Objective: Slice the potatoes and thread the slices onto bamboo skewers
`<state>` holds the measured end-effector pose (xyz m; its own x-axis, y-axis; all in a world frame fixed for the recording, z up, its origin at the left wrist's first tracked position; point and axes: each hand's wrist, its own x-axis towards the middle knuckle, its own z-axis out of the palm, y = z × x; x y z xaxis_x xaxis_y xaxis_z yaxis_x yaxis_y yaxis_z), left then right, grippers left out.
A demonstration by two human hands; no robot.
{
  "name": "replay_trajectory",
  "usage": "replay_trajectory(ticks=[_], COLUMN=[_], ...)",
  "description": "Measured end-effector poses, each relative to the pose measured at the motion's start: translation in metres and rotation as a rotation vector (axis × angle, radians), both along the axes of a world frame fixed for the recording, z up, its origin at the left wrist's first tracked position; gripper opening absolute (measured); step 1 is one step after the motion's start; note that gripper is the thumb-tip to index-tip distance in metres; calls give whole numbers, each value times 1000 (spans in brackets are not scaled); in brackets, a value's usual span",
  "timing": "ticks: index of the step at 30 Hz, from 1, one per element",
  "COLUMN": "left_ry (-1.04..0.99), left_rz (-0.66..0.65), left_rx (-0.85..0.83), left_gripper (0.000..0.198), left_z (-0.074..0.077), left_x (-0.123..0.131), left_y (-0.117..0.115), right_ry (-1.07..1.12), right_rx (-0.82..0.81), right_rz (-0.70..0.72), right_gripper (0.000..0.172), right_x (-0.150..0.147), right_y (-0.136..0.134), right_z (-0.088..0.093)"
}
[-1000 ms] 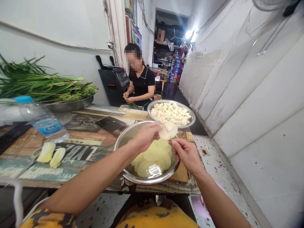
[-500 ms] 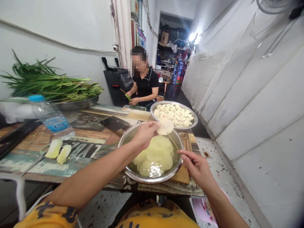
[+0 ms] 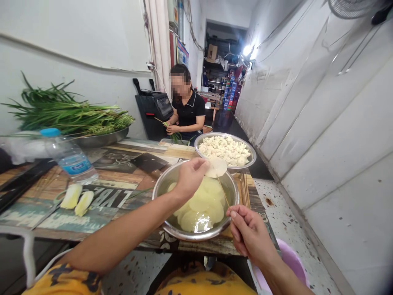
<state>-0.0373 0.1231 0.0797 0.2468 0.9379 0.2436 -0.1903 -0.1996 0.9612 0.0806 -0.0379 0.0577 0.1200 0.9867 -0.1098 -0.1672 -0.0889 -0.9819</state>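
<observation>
Pinched in my left hand [image 3: 194, 177] is a thin pale potato slice [image 3: 216, 167], raised over the far rim of a metal bowl [image 3: 158, 186]. Between the fingers of my right hand [image 3: 250, 229] is the lower end of a thin wooden skewer [image 3: 224, 191]. The skewer's upper end meets the slice's lower edge; how far it goes in I cannot tell. Inside the bowl, many more potato slices [image 3: 201, 205] lie overlapped in water. Several loose skewers [image 3: 245, 189] rest on the table to the bowl's right.
Behind the bowl stands a basin of cauliflower pieces [image 3: 225, 148]. On the left are a water bottle [image 3: 75, 162], cabbage pieces [image 3: 83, 203], scissors [image 3: 46, 215] and a tray of green chives [image 3: 76, 116]. Opposite sits a person [image 3: 188, 114] holding greens. A pink tub [image 3: 291, 262] stands on the floor.
My right hand has moved slightly down and left, still pinching the skewer. The potato slice has shifted a little to the right and turned flatter to my view.
</observation>
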Motion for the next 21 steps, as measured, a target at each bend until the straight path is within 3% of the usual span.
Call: replay_trajectory(ticks=[6, 9, 13, 21], left_ry=[45, -4, -104, 74], left_rz=[-23, -34, -144, -236], left_rx=[42, -72, -207, -50], left_gripper=[22, 23, 25, 21], left_z=[0, 1, 6, 10], left_x=[0, 1, 2, 2], left_y=[-4, -3, -1, -9], right_ry=[-56, -324, -647, -570], right_rx=[32, 140, 259, 247], right_rz=[-83, -188, -259, -250], right_gripper=[29, 27, 26, 27], right_x=[-6, 0, 10, 11], right_y=[9, 11, 10, 19], right_z=[-1, -7, -14, -15])
